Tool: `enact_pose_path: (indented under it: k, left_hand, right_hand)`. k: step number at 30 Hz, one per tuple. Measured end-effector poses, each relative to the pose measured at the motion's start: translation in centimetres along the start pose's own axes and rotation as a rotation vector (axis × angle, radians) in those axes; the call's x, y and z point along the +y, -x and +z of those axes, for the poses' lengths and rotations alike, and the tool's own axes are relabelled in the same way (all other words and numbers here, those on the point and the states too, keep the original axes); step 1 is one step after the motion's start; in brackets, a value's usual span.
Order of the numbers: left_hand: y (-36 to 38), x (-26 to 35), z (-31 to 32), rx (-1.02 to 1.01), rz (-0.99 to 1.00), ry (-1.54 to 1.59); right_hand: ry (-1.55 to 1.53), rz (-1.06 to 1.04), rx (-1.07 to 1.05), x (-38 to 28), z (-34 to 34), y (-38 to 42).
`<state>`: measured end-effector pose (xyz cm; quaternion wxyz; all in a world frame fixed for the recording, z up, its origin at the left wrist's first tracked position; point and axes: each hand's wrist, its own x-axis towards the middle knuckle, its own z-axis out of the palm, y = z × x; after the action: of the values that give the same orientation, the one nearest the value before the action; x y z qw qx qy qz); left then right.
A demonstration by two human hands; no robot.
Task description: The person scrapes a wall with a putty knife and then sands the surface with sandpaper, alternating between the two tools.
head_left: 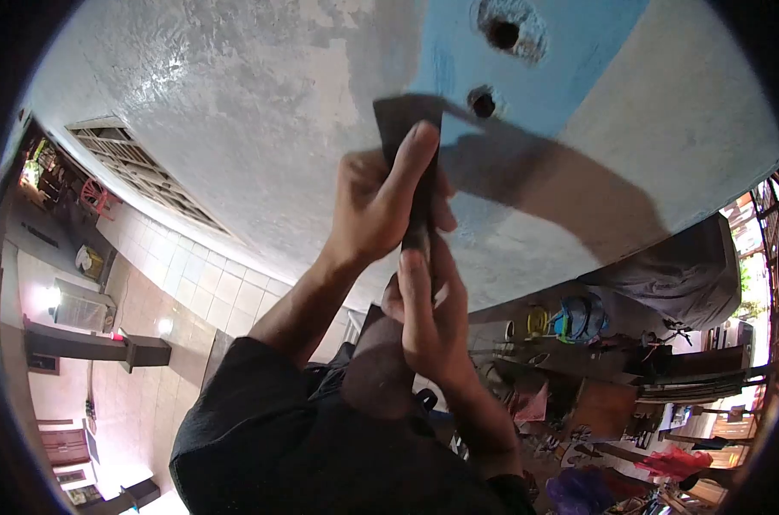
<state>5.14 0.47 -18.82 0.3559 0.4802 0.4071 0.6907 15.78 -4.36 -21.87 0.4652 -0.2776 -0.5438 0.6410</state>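
A person wearing dark clothing grips a flat-bladed scraper [422, 193] with both bare hands in front of a patchy grey plastered wall [260, 112], which fills the far part of the view. The scraper lies between the two hands, its long axis running from near to far, almost straight away from the body; its dark blade flares at the far end, with one corner reaching out to the left. The left hand [372, 202] is the farther one and the closer to the blade's edge: it is clasped round the upper part of the tool from the left, thumb laid lengthwise along the blade, fingertips showing on the right side. The right hand [432, 322] sits just nearer the body and slightly to the right, curled round the lower part, its thumb pointing away along the same line; the near end of the tool is hidden within it. Two rough holes lie to the far right of the blade, the closer hole [483, 103] just beyond the blade's right corner and the other hole [503, 34] farther off, both in a band of blue paint [569, 51]. A broad shadow [561, 172] spreads rightward from the hands across the wall. Whether the blade's edge touches the plaster or stands slightly off it cannot be told from this angle.
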Motion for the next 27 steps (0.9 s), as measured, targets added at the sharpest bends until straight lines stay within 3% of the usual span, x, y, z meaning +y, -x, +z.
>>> enact_pose_path:
  k: [6,9,13,17,22,27]
  left_hand:
    - [-0.3,0.8,0.7,0.025,-0.041,0.126]
    - [0.3,-0.6,0.2,-0.001,-0.017,0.078]
    - [-1.2,2.2,1.2,0.098,-0.002,0.124]
    - [0.1,-0.8,-0.1,0.008,-0.003,0.081]
    - [-1.3,2.2,0.3,0.050,0.026,0.073]
    - [0.5,-0.6,-0.2,-0.023,-0.029,0.065]
  right_hand:
    - [0.122,-0.058,-0.076,-0.9,-0.7,-0.6]
    - [0.047,0.062,-0.043,-0.1,-0.9,0.6]
    - [0.087,-0.038,-0.125,-2.8,-0.6,-1.4]
    - [0.108,-0.033,-0.063,-0.2,-1.0,-0.6]
    - [0.129,-0.109,-0.055,-1.0,-0.2,-1.3]
    - [0.090,-0.069,0.015,0.2,-0.1,0.0]
